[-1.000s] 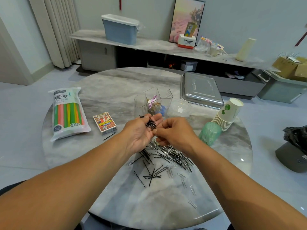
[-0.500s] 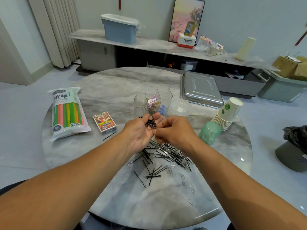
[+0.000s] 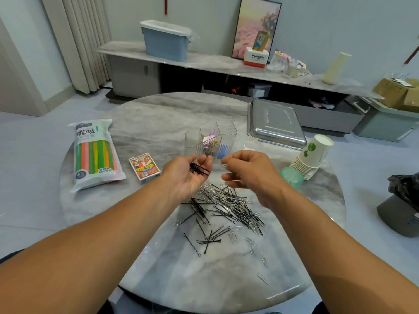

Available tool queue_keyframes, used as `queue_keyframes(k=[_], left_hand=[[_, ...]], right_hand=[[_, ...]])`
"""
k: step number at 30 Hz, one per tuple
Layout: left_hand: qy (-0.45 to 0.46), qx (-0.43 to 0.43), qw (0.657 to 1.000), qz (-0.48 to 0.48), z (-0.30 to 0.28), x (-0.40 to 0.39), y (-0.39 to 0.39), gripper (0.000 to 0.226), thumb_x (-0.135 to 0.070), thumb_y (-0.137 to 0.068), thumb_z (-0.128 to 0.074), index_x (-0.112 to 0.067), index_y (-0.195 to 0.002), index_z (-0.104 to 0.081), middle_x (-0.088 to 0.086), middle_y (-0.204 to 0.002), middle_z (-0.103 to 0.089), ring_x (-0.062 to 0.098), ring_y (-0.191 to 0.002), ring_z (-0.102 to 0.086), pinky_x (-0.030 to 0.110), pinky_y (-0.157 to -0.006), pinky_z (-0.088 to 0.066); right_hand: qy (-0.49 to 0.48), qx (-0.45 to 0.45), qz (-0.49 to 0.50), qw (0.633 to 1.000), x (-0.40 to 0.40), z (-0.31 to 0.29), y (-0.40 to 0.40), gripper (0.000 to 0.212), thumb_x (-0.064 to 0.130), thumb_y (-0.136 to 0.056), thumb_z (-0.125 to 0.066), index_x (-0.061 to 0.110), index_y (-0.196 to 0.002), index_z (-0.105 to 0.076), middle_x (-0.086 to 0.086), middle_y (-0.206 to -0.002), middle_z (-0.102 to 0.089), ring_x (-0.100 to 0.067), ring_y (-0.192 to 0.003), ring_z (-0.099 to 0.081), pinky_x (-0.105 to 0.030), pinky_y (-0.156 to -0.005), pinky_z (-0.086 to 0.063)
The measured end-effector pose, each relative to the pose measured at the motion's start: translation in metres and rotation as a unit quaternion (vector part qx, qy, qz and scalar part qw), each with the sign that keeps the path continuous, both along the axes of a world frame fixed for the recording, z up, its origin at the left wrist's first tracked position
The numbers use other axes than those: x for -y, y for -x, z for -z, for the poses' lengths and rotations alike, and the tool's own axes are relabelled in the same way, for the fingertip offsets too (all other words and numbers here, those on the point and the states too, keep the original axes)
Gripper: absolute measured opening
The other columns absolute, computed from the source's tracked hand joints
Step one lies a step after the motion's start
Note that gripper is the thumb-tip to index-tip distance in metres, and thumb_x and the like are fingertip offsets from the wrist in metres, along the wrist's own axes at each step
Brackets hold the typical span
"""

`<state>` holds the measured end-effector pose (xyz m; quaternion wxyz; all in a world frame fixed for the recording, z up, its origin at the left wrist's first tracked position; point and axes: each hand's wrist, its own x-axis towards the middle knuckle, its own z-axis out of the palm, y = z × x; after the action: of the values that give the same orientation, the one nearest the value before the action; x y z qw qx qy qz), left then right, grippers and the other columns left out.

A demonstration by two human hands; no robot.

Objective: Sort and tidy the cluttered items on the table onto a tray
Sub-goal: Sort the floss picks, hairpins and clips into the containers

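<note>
My left hand [image 3: 188, 175] is palm up above the table and holds a small bunch of black hairpins [image 3: 199, 169] in its cupped fingers. My right hand [image 3: 249, 173] hovers a short way to its right with loosely curled fingers, and I see nothing plainly held in it. Below both hands lies a mixed pile of black hairpins [image 3: 204, 211] and silver paper clips [image 3: 235, 200] on the round marble table [image 3: 158, 123]. A clear divided organiser [image 3: 210, 137] with coloured clips stands just behind the hands. The steel tray [image 3: 275, 123] lies at the back right.
A pack of coloured straws [image 3: 94, 155] and a card box [image 3: 144, 166] lie on the left. A stack of paper cups [image 3: 311, 157] and a green lidded pot [image 3: 291, 177] sit on the right. Loose paper clips [image 3: 263, 277] trail toward the near edge.
My right hand has pulled away from my left hand to the right; before, their fingertips met over the bunch of hairpins. The left palm has opened up a little.
</note>
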<state>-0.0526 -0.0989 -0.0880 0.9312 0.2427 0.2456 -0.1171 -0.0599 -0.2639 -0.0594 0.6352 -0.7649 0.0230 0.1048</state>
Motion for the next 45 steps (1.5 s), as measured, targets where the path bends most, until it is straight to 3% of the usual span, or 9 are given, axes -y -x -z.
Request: queue_keyframes(k=[4,10,16,22,26,32,36,39,45], left_hand=[[-0.063,-0.032,0.997,0.018,-0.001,-0.01,-0.003,0.033,-0.036,-0.108,-0.039,-0.009,-0.093,-0.05,0.005,-0.073,-0.051,0.012,-0.058,-0.05,0.021,-0.044,-0.044],[-0.171,-0.075,0.978,0.088,-0.002,-0.027,0.001,0.05,-0.064,-0.101,-0.035,-0.022,-0.072,-0.041,-0.007,-0.048,-0.031,0.007,-0.037,-0.025,0.015,-0.035,-0.016],[-0.184,-0.105,0.972,0.102,0.002,-0.039,0.009,0.033,-0.028,-0.106,-0.027,-0.023,-0.074,-0.036,-0.008,-0.044,-0.025,0.009,-0.032,-0.026,0.014,-0.04,-0.023],[-0.154,-0.121,0.977,0.082,0.002,-0.044,0.009,0.027,-0.006,-0.099,-0.027,-0.019,-0.08,-0.041,-0.008,-0.046,-0.028,0.008,-0.033,-0.028,0.014,-0.039,-0.029],[-0.156,-0.119,0.978,0.074,0.003,-0.04,0.007,0.034,-0.022,-0.107,-0.025,-0.017,-0.077,-0.041,-0.003,-0.05,-0.036,0.012,-0.035,-0.038,0.016,-0.039,-0.039],[-0.15,-0.127,0.979,0.052,-0.001,-0.039,0.006,0.045,-0.042,-0.109,-0.03,-0.01,-0.083,-0.049,0.005,-0.064,-0.048,0.014,-0.051,-0.046,0.018,-0.036,-0.043],[-0.152,-0.129,0.978,0.053,0.0,-0.04,0.005,0.042,-0.042,-0.108,-0.031,-0.009,-0.09,-0.05,0.006,-0.065,-0.05,0.014,-0.047,-0.048,0.017,-0.035,-0.04],[-0.16,-0.123,0.978,0.052,0.0,-0.037,0.004,0.042,-0.042,-0.108,-0.034,-0.008,-0.09,-0.051,0.007,-0.07,-0.051,0.016,-0.048,-0.053,0.019,-0.04,-0.048],[-0.153,-0.099,0.981,0.061,0.0,-0.027,0.006,0.046,-0.045,-0.107,-0.036,-0.002,-0.098,-0.052,0.014,-0.087,-0.056,0.026,-0.075,-0.064,0.033,-0.049,-0.06]], right_hand=[[0.17,0.015,0.001,0.985,0.018,0.012,-0.006,0.005,0.007,-0.094,-0.068,0.007,-0.089,-0.069,-0.007,-0.087,-0.071,-0.014,-0.068,-0.069,-0.024,-0.059,-0.059],[0.412,0.039,-0.041,0.909,0.033,0.037,-0.011,0.013,0.013,-0.088,-0.076,0.023,-0.086,-0.068,0.003,-0.086,-0.068,-0.017,-0.082,-0.067,-0.037,-0.08,-0.059],[0.396,-0.008,-0.23,0.889,0.011,0.042,0.005,0.039,0.032,-0.072,-0.092,0.028,-0.103,-0.069,0.011,-0.086,-0.061,-0.007,-0.076,-0.058,-0.021,-0.064,-0.044],[0.427,0.049,-0.262,0.864,-0.022,0.062,0.012,0.087,0.047,-0.067,-0.091,0.026,-0.143,-0.053,-0.001,-0.13,-0.056,-0.021,-0.115,-0.059,-0.035,-0.097,-0.051],[0.457,0.059,-0.246,0.853,-0.036,0.069,0.008,0.071,0.041,-0.072,-0.09,0.024,-0.134,-0.062,-0.004,-0.129,-0.057,-0.026,-0.112,-0.062,-0.039,-0.093,-0.054],[0.481,0.031,-0.228,0.846,-0.041,0.062,-0.004,0.01,0.016,-0.083,-0.082,0.013,-0.084,-0.072,-0.006,-0.089,-0.074,-0.021,-0.082,-0.068,-0.028,-0.07,-0.052],[0.533,0.024,-0.248,0.809,-0.042,0.059,-0.004,0.003,0.006,-0.085,-0.07,0.005,-0.083,-0.069,-0.012,-0.084,-0.069,-0.025,-0.077,-0.063,-0.034,-0.064,-0.054],[0.582,0.062,-0.259,0.768,-0.043,0.057,-0.002,0.013,0.004,-0.085,-0.063,0.009,-0.076,-0.055,-0.005,-0.072,-0.052,-0.021,-0.063,-0.049,-0.026,-0.048,-0.037],[0.619,0.112,-0.292,0.721,-0.042,0.057,0.004,0.035,0.008,-0.082,-0.069,0.017,-0.069,-0.038,-0.001,-0.074,-0.044,-0.013,-0.059,-0.04,-0.025,-0.047,-0.028]])
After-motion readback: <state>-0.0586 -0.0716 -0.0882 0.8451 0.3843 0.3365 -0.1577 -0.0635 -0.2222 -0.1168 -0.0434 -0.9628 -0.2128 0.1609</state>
